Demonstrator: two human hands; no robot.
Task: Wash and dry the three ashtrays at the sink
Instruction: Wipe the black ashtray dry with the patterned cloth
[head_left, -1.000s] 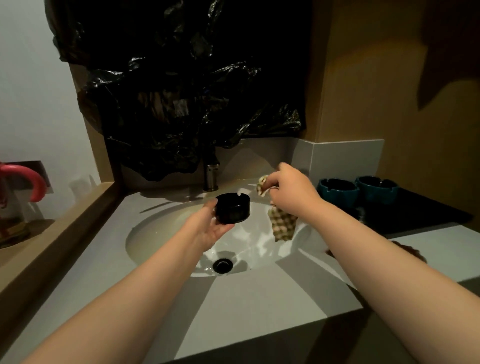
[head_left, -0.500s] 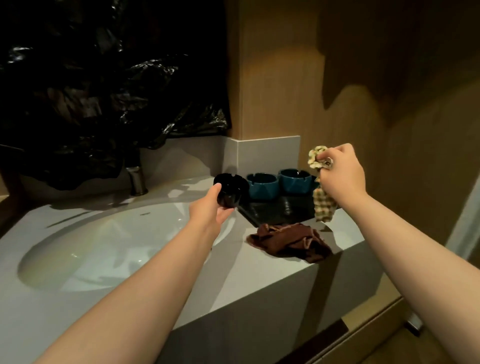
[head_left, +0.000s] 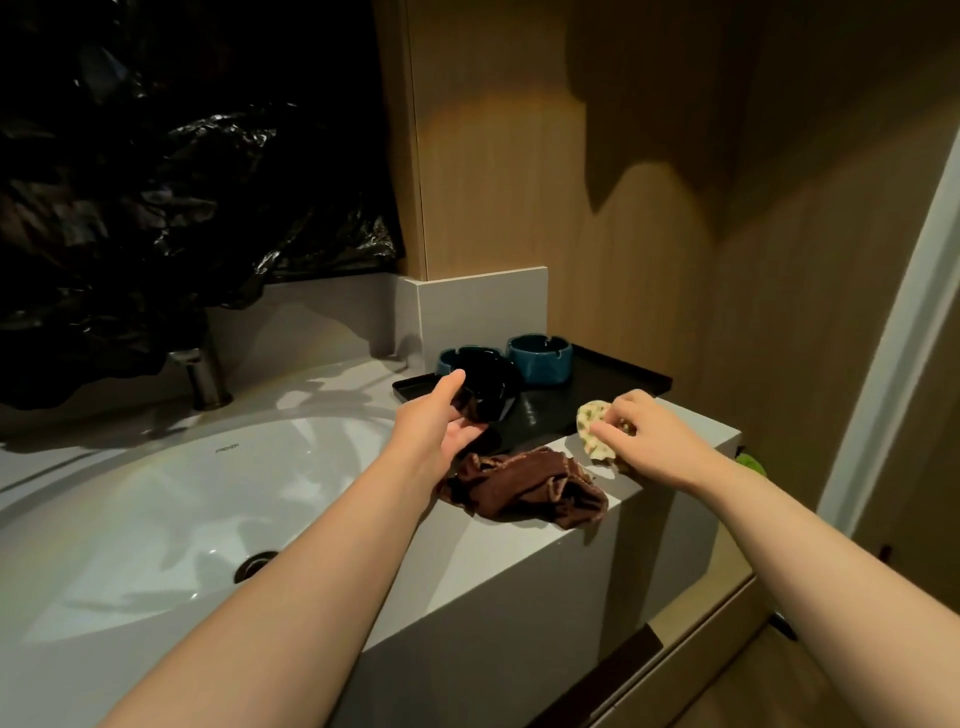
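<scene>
My left hand (head_left: 434, 423) holds a black ashtray (head_left: 485, 387) tilted on its side, above the near left corner of a black tray (head_left: 613, 387). Two teal ashtrays stand at the back of that tray: one (head_left: 539, 357) in full view, the other (head_left: 448, 358) mostly hidden behind the black one. My right hand (head_left: 644, 441) presses a pale checked cloth (head_left: 592, 428) onto the counter just in front of the tray. A crumpled brown cloth (head_left: 524, 486) lies on the counter between my two hands.
The white sink basin (head_left: 156, 499) with its drain (head_left: 254, 566) fills the left, and a metal tap (head_left: 205, 376) stands behind it. Black plastic sheeting (head_left: 182, 182) hangs over the wall above. A wooden wall rises on the right. The counter's front edge drops off near the brown cloth.
My view swung right from the basin to the tray. My left hand carried the black ashtray over the tray's corner. My right hand lowered the checked cloth onto the counter.
</scene>
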